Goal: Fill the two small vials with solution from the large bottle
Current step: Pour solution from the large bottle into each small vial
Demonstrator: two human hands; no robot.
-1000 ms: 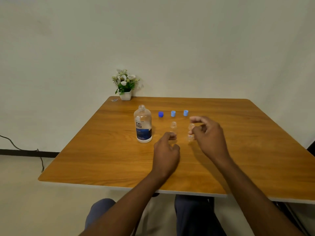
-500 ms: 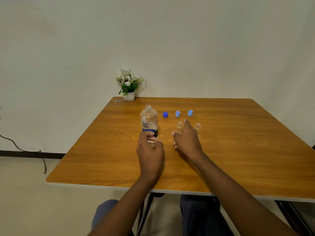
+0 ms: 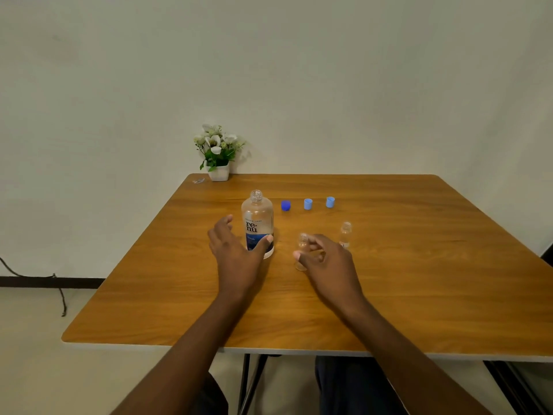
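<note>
well, the left hand (image 3: 236, 253) is spread beside the uncapped bottle (image 3: 256, 217), thumb resting on its blue label, fingers apart at its left and not closed on it. the bottle stands upright on the table (image 3: 419, 280). the right hand (image 3: 327, 262) curls its fingers round a vial (image 3: 302, 240), blurred here. the other vial (image 3: 345, 233) stands upright just beyond that hand. behind, in a row, sit a dark cap (image 3: 286, 205), a pale cap (image 3: 308, 203) and a second pale cap (image 3: 330, 202).

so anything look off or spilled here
Nothing stands out: the large bottle and free vial stand upright, the three caps sit in a row, no spill shows on the table. A small clear scrap lies by the plant pot.
</note>
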